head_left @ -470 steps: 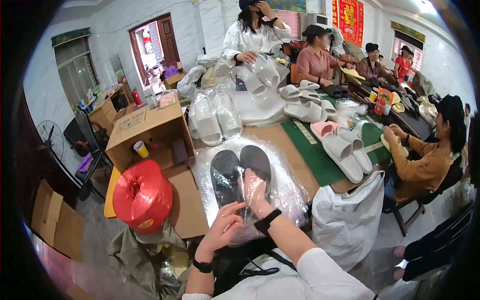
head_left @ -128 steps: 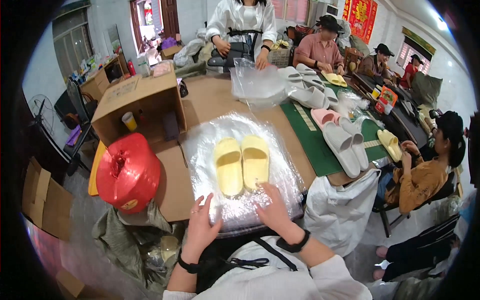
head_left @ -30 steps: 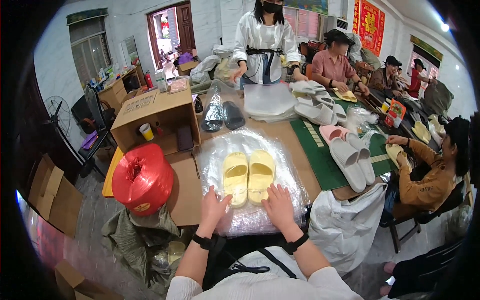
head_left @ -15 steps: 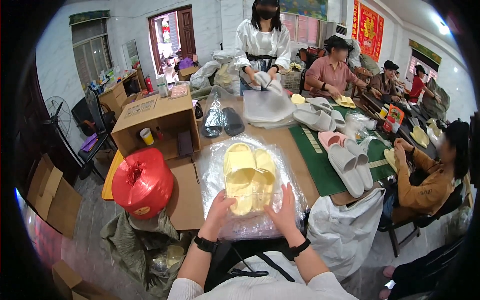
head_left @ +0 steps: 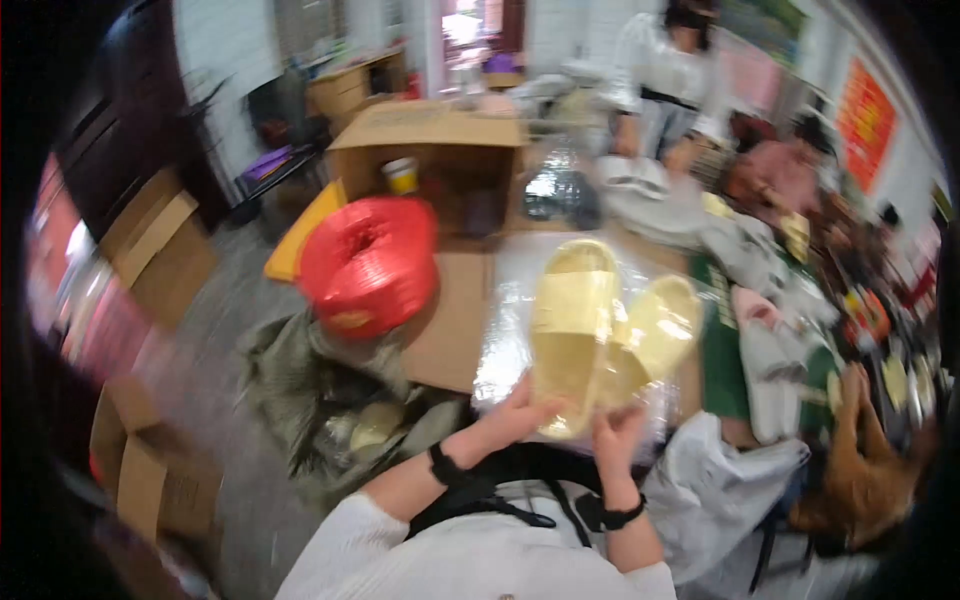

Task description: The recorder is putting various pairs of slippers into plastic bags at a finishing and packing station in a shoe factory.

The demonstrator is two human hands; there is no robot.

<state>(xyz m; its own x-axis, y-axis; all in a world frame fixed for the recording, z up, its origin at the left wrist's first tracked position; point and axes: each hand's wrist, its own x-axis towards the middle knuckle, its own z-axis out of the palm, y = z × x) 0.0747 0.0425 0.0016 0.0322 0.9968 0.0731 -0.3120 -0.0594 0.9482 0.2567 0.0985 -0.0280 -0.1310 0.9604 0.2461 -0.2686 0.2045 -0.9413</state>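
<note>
A pair of pale yellow slippers (head_left: 572, 330) is tilted up over the near part of the table, the two splayed apart at their toe ends. My left hand (head_left: 518, 412) grips the heel of the left slipper, thumb on top. My right hand (head_left: 617, 432) is closed at the heel of the right slipper. Motion blur hides whether clear film wraps the pair. Beneath them lies a stack of clear plastic bags (head_left: 507, 300).
A red roll of plastic twine (head_left: 368, 268) and an open cardboard box (head_left: 430, 130) stand left. At right are grey and white slippers (head_left: 768, 375) on a green mat (head_left: 722, 370). Sacks hang at both sides of the near edge. Across the table, a person (head_left: 660, 90) handles white slippers.
My hands have closed on the yellow slippers and raised them off the bags, and the slippers have spread apart. My view has swung left. The person across has lowered the white slippers.
</note>
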